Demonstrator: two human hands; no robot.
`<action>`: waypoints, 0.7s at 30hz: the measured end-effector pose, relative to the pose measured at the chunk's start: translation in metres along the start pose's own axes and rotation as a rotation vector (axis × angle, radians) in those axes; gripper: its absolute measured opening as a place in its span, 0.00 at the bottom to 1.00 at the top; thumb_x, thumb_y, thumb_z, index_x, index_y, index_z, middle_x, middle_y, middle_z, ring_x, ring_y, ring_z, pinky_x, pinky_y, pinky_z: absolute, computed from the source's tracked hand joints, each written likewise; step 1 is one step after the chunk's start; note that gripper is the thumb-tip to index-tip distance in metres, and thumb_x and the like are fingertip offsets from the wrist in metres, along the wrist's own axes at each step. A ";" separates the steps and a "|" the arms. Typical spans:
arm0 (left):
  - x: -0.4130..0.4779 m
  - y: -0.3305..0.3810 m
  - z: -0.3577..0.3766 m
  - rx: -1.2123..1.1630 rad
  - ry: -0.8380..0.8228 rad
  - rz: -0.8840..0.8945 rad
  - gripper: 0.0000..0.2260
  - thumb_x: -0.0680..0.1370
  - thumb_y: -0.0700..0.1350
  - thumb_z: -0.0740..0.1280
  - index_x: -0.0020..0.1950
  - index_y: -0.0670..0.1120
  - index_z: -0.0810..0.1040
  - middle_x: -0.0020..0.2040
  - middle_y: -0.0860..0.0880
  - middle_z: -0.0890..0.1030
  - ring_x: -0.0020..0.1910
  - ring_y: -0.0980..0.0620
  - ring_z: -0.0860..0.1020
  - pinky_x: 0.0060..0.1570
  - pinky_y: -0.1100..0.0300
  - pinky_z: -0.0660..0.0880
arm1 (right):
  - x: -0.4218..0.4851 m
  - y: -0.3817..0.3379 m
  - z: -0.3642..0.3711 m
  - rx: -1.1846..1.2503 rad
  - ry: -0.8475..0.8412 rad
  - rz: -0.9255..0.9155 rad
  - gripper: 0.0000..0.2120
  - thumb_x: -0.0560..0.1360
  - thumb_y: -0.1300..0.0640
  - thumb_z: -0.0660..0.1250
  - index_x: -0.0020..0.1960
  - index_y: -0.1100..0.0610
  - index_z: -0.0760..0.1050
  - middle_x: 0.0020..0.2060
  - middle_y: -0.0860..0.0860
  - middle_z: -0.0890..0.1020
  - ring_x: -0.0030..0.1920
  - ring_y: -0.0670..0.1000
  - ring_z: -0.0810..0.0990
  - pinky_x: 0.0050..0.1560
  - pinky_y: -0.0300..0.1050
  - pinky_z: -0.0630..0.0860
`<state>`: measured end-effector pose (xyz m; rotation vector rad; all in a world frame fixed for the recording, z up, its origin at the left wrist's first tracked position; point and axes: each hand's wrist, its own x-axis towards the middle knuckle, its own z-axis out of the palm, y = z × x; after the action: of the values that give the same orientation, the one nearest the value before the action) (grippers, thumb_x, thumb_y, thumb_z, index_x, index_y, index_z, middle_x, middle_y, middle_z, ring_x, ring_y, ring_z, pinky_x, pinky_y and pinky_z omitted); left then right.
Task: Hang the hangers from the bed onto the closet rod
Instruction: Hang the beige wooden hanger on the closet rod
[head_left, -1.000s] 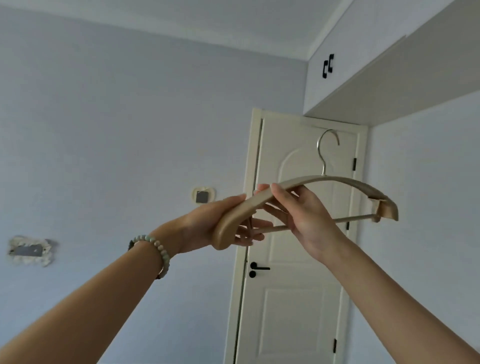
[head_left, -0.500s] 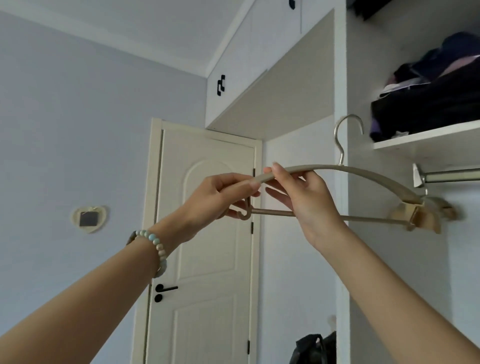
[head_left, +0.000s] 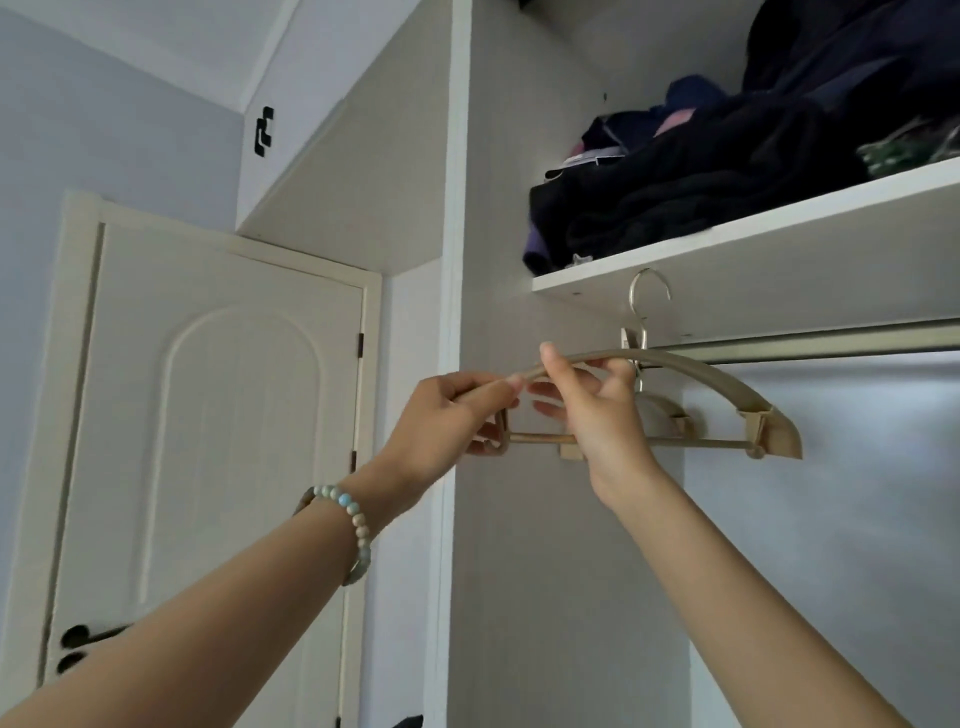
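A beige hanger (head_left: 727, 387) with a silver hook (head_left: 644, 301) is held up in front of the metal closet rod (head_left: 831, 345). The hook stands above the rod's left end, just under the shelf. My left hand (head_left: 457, 415) pinches the hanger's left end. My right hand (head_left: 597, 410) grips its arm just left of the hook. A second beige hanger (head_left: 670, 413) shows partly behind the first, near the rod's left end.
A white shelf (head_left: 753, 249) above the rod carries piled dark clothes (head_left: 727, 171). The closet's white side panel (head_left: 457, 208) stands left of the rod. A closed white door (head_left: 218, 415) is further left.
The view swung right from the door to the closet. Both hands carried the hanger up and right, so its hook now stands at the rod instead of left of it.
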<state>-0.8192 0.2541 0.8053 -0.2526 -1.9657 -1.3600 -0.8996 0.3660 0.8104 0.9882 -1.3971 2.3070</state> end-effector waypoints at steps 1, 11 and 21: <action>0.006 -0.005 0.009 -0.003 0.008 -0.002 0.12 0.76 0.50 0.67 0.51 0.42 0.81 0.50 0.44 0.82 0.36 0.51 0.79 0.40 0.58 0.79 | 0.007 0.005 -0.007 -0.024 0.021 -0.002 0.26 0.74 0.54 0.70 0.62 0.59 0.59 0.48 0.53 0.82 0.40 0.47 0.82 0.41 0.39 0.81; 0.082 -0.048 0.112 -0.136 -0.020 -0.026 0.10 0.77 0.46 0.67 0.52 0.41 0.79 0.36 0.47 0.78 0.31 0.50 0.76 0.34 0.61 0.76 | 0.097 0.061 -0.095 -0.371 0.086 -0.043 0.38 0.77 0.42 0.59 0.78 0.54 0.43 0.77 0.48 0.46 0.77 0.47 0.47 0.76 0.47 0.49; 0.131 -0.087 0.150 0.407 -0.164 0.176 0.25 0.73 0.55 0.62 0.68 0.49 0.67 0.48 0.48 0.81 0.53 0.47 0.77 0.55 0.47 0.75 | 0.163 0.093 -0.140 -0.392 0.019 0.076 0.35 0.78 0.41 0.56 0.78 0.52 0.44 0.77 0.48 0.48 0.77 0.48 0.49 0.76 0.50 0.49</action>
<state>-1.0266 0.3187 0.7994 -0.3409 -2.2453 -0.8274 -1.1273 0.4214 0.8148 0.8012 -1.8126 1.9704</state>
